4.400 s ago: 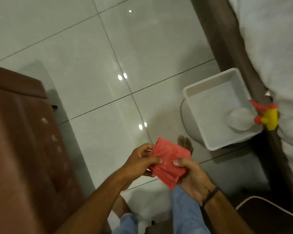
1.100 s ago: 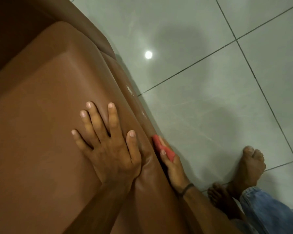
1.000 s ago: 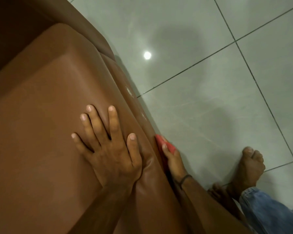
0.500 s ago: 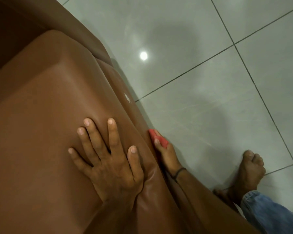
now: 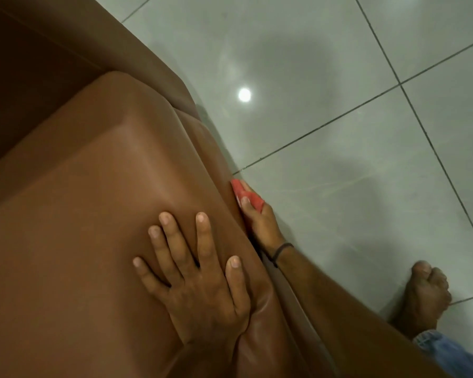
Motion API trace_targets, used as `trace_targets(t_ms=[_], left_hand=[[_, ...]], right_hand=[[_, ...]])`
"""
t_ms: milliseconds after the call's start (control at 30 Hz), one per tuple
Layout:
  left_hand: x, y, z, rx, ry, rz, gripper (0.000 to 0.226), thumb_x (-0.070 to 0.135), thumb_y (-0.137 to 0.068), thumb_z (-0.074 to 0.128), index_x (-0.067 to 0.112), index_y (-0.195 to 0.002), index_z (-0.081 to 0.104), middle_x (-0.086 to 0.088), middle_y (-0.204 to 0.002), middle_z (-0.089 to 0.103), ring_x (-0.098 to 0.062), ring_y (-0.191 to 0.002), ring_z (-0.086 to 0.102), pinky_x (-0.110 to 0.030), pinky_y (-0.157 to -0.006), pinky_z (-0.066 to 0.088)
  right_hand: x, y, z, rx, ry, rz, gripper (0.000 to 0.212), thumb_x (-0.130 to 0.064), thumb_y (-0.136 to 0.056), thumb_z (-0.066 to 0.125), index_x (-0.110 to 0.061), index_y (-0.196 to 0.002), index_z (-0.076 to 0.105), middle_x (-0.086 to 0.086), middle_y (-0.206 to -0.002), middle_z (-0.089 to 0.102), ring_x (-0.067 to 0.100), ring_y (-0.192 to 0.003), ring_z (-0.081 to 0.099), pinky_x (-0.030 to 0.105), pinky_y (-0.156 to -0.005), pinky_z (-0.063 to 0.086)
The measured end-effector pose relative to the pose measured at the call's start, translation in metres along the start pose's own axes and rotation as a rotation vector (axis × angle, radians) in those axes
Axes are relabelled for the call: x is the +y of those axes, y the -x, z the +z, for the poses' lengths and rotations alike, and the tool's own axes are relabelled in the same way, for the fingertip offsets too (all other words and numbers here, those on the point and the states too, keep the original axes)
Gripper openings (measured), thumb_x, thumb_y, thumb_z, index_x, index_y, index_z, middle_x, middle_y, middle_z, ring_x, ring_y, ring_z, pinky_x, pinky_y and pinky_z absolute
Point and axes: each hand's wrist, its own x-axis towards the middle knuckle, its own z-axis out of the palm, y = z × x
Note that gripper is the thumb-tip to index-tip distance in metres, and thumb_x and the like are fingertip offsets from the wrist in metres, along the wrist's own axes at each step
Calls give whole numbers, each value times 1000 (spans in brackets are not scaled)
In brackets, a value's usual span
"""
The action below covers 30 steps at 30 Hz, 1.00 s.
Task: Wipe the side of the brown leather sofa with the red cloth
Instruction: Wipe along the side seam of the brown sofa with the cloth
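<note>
The sofa (image 5: pixel 88 214) fills the left of the view, its broad padded top turned up to the camera and its side dropping away steeply along the right edge, so that side shows only as a narrow foreshortened strip running from upper left to lower right. The left hand (image 5: pixel 200 285) lies flat on the top near that edge, fingers spread and holding nothing; it looks like a brace for the lean. Just over the edge, the right hand (image 5: pixel 260 225) is against the side panel, fingers pointing up the frame, pinning the cloth (image 5: pixel 247 196) to the leather. Only a small red fold shows, at and beyond the fingertips, touching the side; the rest is hidden under the palm, and the right hand is closed on it as far as can be seen. A dark band (image 5: pixel 281 251) circles the wrist. The side's long axis runs along that edge line, and the cloth sits ahead of the hand on it, so I judge the stroke should run along the edge with the cloth in front. The right hand alone reaches this face. Further right is the tiled floor (image 5: pixel 352 159), then a bare foot (image 5: pixel 423 296) well apart from the sofa, with a blue trouser cuff (image 5: pixel 443 347) below it.
</note>
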Motion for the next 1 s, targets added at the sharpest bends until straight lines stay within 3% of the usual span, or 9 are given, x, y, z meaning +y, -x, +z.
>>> trace_targets(t_ms=[67,167,333,467,567,700,833,1000], left_hand=[[-2,1,2,5,-3,9,76,50,-105,26,22,-175,11,-16,-182,-1,-35,-170,2,-68,-133,2],[-2,1,4,5,11,15,76,52,-106,24,23,-175,9,-14,-183,-3,-33,-171,0,-66,-133,-1],[-1,2,-1,-41,27,6,77,52,-106,23,25,-175,1,-12,-182,-10,-31,-170,-7,-68,-133,-1],[1,2,0,-59,21,-13,78,51,-106,24,26,-175,0,-12,-182,-12,-30,-170,-9,-67,-133,-2],[-1,3,3,-36,14,-4,77,51,-106,24,25,-175,2,-12,-182,-10,-31,-170,-7,-66,-133,-2],[-2,4,4,-13,10,-7,77,51,-106,24,24,-175,4,-13,-182,-8,-31,-170,-6,-67,-133,-1],[-1,2,1,-9,17,-16,76,52,-106,24,25,-175,3,-11,-182,-9,-30,-170,-6,-67,-134,-1],[0,0,1,-13,15,-19,76,53,-106,23,26,-174,2,-11,-182,-9,-31,-170,-4,-68,-133,0]], right_hand=[[-21,-38,11,50,16,37,60,-37,-114,54,-16,-169,44,4,-177,45,22,-165,42,50,-139,31],[-68,-90,38,39,67,-13,61,-42,-115,50,-21,-172,39,2,-179,40,21,-167,38,47,-141,26],[-83,-55,43,-123,85,-198,61,-37,-115,46,-22,-174,33,0,-183,33,18,-170,32,45,-141,26],[-55,-30,21,-70,67,-61,58,-30,-118,43,-19,-174,33,6,-180,39,25,-167,40,48,-138,34],[-73,-63,32,-6,75,13,59,-35,-117,45,-17,-172,36,9,-178,42,28,-165,42,48,-139,32],[-105,-99,60,-66,29,-123,60,-33,-116,47,-15,-172,36,10,-180,38,27,-168,36,47,-141,25],[-89,-58,53,-157,50,-274,59,-30,-114,50,-14,-170,41,7,-179,40,23,-169,35,47,-142,25],[-64,-52,32,-22,27,-61,54,-20,-117,47,-6,-169,41,11,-177,43,25,-167,39,33,-137,31]])
